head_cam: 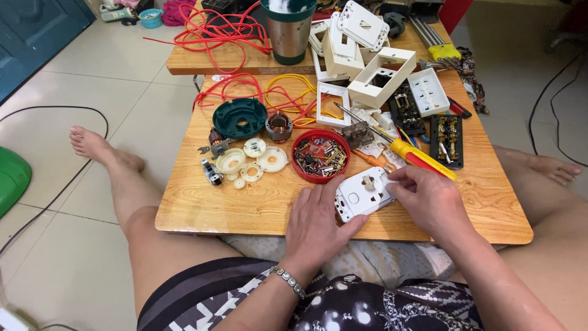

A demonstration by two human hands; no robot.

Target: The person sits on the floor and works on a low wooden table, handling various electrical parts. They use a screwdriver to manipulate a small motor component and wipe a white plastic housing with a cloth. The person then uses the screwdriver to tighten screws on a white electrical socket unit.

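Both the left hand (318, 224) and right hand (429, 199) grip a white switch plate (362, 195) on the wooden table (245, 208).

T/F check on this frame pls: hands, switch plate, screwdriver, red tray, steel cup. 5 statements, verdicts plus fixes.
1. Both hands are on the white switch plate. True: the left hand steadies its near edge and the right hand works at its far right corner.
2. The red round tray is empty. False: it holds small metal parts.
3. The yellow-and-red screwdriver lies on the wooden table, in no hand. True.
4. The steel cup lies tipped on its side. False: it stands upright.
5. The dark green round housing sits right of the tray. False: it sits to the tray's left.
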